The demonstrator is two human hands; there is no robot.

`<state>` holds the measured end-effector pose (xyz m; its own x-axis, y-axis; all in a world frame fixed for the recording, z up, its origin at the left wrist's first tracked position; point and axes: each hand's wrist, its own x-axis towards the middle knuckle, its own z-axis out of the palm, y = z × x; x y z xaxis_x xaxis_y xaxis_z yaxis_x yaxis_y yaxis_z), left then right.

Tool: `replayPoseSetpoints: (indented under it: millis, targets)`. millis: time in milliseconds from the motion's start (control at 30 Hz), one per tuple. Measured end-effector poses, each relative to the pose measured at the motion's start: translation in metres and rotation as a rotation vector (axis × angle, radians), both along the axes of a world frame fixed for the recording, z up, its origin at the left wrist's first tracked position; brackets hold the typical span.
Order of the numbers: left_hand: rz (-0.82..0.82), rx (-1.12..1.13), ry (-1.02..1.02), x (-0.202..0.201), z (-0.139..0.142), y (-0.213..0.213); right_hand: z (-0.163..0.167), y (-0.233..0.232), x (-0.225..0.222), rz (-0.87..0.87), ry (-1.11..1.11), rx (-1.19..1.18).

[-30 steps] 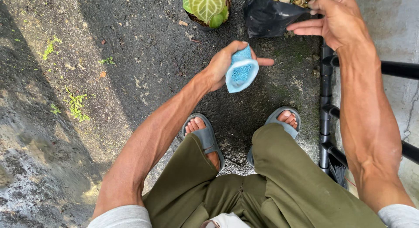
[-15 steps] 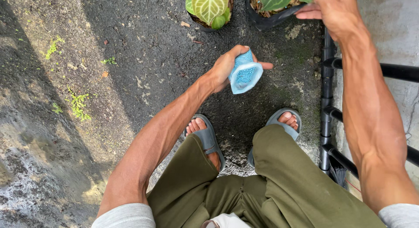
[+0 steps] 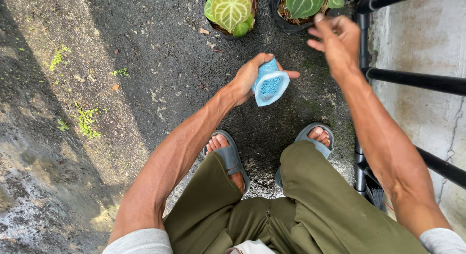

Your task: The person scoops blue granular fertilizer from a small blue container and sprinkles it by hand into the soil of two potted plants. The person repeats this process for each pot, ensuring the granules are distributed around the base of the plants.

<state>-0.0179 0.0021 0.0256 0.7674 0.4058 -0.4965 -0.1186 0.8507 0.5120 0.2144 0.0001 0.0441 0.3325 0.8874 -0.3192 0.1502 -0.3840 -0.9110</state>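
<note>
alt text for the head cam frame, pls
Left hand holds an open blue bag of small blue pellets; right hand is raised near two potted plants on wet dark ground, beside a black rack.

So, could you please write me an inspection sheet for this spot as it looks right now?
Surface: dark, damp-looking paved ground, with green moss patches towards the left.
Job's things: small blue pouch, open and holding blue granules; two potted plants with veined heart-shaped leaves, one beyond the pouch, the other to its right.
Clutter: dry leaf bits and small debris scattered on the ground.
Grippers: left hand wrapped around the pouch; right hand raised near the right pot, blurred, fingers loosely curled, nothing visible in it.
Cables: nothing seen.
Surroundings: black metal rack tubes and a pale concrete wall on the right; grey sandals and olive trousers below.
</note>
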Motion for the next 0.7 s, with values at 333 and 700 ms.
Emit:
replayPoseSetpoints:
  millis: [333,700]
  targets:
    - [0.009,0.017,0.032,-0.006,0.003,-0.002,-0.008,0.009,-0.004,-0.03,0.092,-0.026]
    - [0.005,0.041,0.037,-0.002,0.002,-0.004,0.002,0.026,0.046,0.051,-0.01,0.126]
